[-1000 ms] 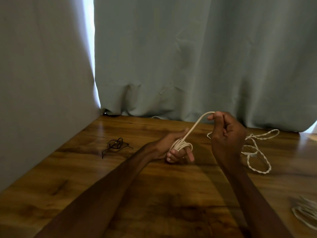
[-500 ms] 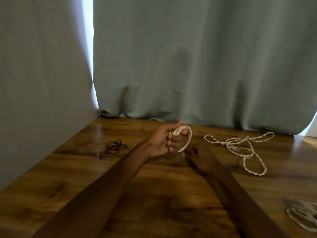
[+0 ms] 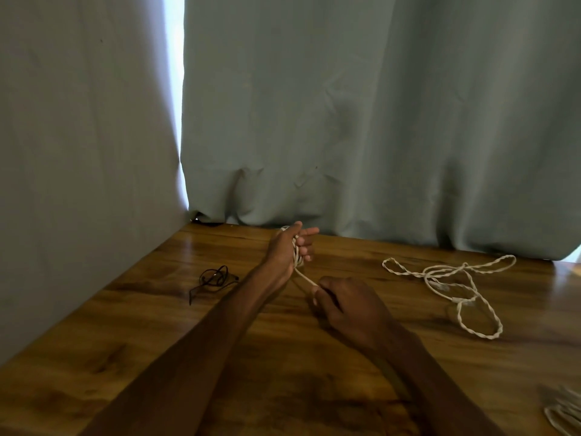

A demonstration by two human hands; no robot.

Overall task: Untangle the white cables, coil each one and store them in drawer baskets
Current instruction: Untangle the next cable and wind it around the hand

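Observation:
A white cable is wound in several turns around the fingers of my left hand, which is raised above the wooden table near the curtain. A short taut length runs down from the coil to my right hand, which pinches the cable's end low over the table. A second white cable, twisted in loose loops, lies on the table to the right, apart from both hands. No drawer baskets are in view.
A small black cord lies on the table to the left of my left arm. Another white cable bundle shows at the bottom right corner. Grey-green curtains hang along the back and left sides.
My right hand swung from above the coil down and under it, and now pulls the cable's end toward me. My left hand rose and moved farther back with more turns on it.

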